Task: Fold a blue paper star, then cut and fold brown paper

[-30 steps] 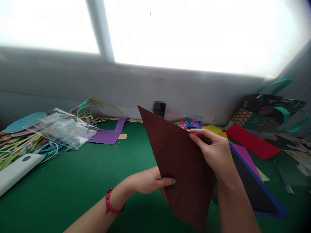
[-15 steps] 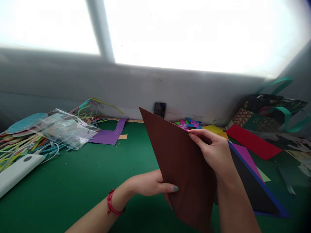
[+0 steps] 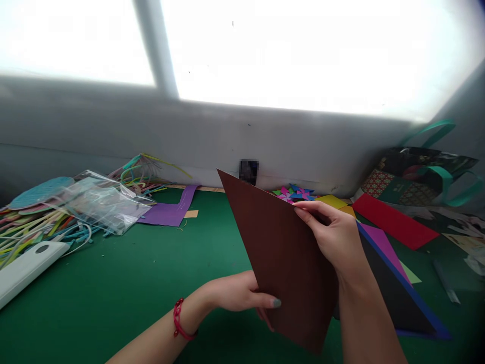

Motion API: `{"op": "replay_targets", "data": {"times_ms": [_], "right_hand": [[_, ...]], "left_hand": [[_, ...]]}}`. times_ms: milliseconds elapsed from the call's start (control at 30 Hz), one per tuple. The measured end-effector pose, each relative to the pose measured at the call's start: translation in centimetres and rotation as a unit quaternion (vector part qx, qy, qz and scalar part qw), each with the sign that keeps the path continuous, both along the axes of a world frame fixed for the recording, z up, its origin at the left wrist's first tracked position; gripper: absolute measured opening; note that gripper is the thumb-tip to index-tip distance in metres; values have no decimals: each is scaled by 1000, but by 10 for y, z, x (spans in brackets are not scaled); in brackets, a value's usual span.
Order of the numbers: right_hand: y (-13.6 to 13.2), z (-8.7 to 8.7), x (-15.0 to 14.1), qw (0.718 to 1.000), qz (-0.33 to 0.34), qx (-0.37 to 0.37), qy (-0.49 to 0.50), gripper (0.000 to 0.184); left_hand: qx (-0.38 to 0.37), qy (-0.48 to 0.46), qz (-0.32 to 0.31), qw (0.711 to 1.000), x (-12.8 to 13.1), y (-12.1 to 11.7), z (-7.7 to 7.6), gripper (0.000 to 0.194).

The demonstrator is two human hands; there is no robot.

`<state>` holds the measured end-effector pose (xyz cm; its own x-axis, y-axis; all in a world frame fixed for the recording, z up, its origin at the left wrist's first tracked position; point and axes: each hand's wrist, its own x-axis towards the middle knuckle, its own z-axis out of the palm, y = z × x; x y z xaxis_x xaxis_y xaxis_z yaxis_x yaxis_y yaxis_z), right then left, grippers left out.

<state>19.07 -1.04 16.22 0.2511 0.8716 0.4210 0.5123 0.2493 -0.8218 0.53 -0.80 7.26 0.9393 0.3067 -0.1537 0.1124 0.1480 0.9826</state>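
A dark brown sheet of paper point(image 3: 280, 247) is held tilted above the green table point(image 3: 125, 283), one corner pointing up and away. My left hand point(image 3: 242, 296), with a red bracelet on the wrist, pinches the sheet's lower left edge, thumb on top. My right hand point(image 3: 335, 237) grips the sheet's right edge, fingers curled over it. Under my right forearm lies a stack of coloured sheets point(image 3: 394, 283) with blue, purple and black showing.
At the left lie a clear plastic bag point(image 3: 100, 202), a heap of coloured strips point(image 3: 41, 225) and a white tray point(image 3: 22, 268). A purple paper piece point(image 3: 172, 210), paper pinwheels point(image 3: 295, 193), yellow and red sheets point(image 3: 394, 222) and a patterned gift bag point(image 3: 417, 177) stand along the wall.
My left hand has slid down and to the right along the sheet's lower edge. The brown sheet has shifted slightly; my right hand has kept its grip.
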Motion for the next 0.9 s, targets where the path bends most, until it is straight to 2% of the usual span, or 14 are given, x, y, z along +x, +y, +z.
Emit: {"op": "replay_targets", "data": {"times_ms": [67, 200, 400, 700, 900], "right_hand": [[0, 0, 1, 1000, -1, 3, -1, 21], [0, 0, 1, 1000, 1, 2, -2, 24], [0, 0, 1, 1000, -6, 11, -8, 24], [0, 2, 2, 1000, -5, 12, 2, 23], [0, 2, 2, 1000, -9, 17, 6, 24]], "left_hand": [[-29, -4, -6, 1000, 1, -1, -4, 38], [-29, 4, 4, 1000, 1, -1, -9, 35], [-20, 3, -12, 1000, 2, -3, -5, 40], [-47, 15, -18, 999, 8, -8, -10, 43], [-23, 5, -29, 999, 7, -8, -7, 42]]}}
